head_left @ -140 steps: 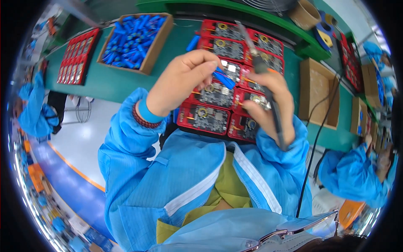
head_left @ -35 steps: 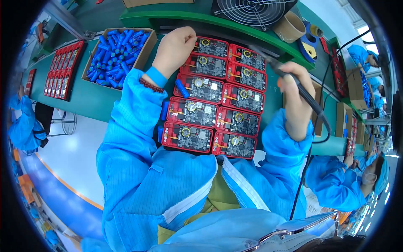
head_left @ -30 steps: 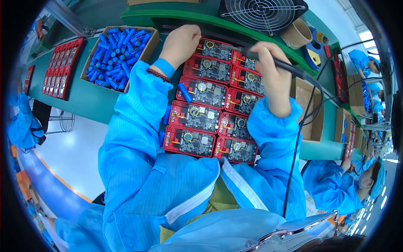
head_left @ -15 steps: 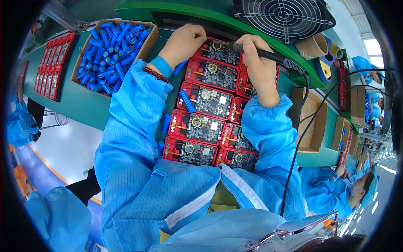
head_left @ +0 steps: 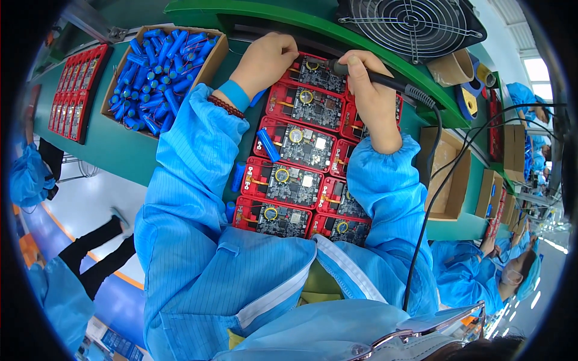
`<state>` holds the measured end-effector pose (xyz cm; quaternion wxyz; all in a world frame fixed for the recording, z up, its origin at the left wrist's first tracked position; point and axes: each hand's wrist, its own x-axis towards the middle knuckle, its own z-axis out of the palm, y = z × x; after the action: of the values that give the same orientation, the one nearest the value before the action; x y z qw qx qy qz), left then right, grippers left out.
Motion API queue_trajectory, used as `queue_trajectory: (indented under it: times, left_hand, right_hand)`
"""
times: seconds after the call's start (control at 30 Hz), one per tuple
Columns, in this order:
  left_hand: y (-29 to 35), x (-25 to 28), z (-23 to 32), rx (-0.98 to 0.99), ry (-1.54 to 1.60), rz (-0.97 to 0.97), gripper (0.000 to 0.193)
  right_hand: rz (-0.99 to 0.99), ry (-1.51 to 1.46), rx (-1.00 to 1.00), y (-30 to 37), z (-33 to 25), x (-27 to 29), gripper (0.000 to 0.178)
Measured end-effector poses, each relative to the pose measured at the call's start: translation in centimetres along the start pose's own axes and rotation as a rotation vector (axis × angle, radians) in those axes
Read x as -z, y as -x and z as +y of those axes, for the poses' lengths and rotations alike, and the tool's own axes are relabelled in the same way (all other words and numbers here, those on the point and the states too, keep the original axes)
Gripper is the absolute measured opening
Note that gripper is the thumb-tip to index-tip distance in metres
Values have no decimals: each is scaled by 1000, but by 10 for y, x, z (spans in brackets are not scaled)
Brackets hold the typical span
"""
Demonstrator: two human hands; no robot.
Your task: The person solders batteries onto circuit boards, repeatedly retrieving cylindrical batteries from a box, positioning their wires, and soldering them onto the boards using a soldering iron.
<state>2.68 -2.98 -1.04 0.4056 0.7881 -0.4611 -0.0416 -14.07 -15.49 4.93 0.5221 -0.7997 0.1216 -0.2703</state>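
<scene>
My right hand [head_left: 373, 99] is closed round the dark handle of a soldering iron [head_left: 385, 80], its tip end pointing left over the farthest circuit board [head_left: 318, 71]. At the left edge of that same red case sits my left hand [head_left: 265, 62], fingers pinched together; whatever they hold is too small or hidden to name. Two columns of red cases with circuit boards [head_left: 293, 183] run toward me, each board with a round yellow-rimmed part. A blue cylindrical battery [head_left: 268, 145] lies tilted across the left edge of one case, and more batteries [head_left: 238, 177] lie along the column's left side.
To the left stands a cardboard box [head_left: 212, 73] heaped with blue batteries, with a red tray of cases [head_left: 78, 93] beyond. A fan with a wire guard [head_left: 412, 24] is at the back. On the right are an open carton [head_left: 448, 180] and the iron's cable [head_left: 435, 129].
My hands and the soldering iron have stayed almost in place. At lower left, a person in blue has moved farther off toward the edge, showing both dark-trousered legs.
</scene>
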Motion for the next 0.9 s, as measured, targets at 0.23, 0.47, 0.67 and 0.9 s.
queue_trajectory:
  times: [0.23, 0.47, 0.67, 0.9]
  left_hand:
    - [1, 0, 1, -34, -13, 21, 12]
    - [0, 1, 0, -48, -19, 4, 12]
    - [0, 2, 0, -43, -18, -2, 13]
    - [-1, 0, 0, -58, -33, 5, 13]
  right_hand:
    - [36, -27, 38, 4, -2, 1, 22]
    - [42, 18, 10, 2, 1, 2, 23]
    - [24, 16, 12, 3, 0, 0, 23]
    - [7, 25, 18, 5, 1, -3, 23]
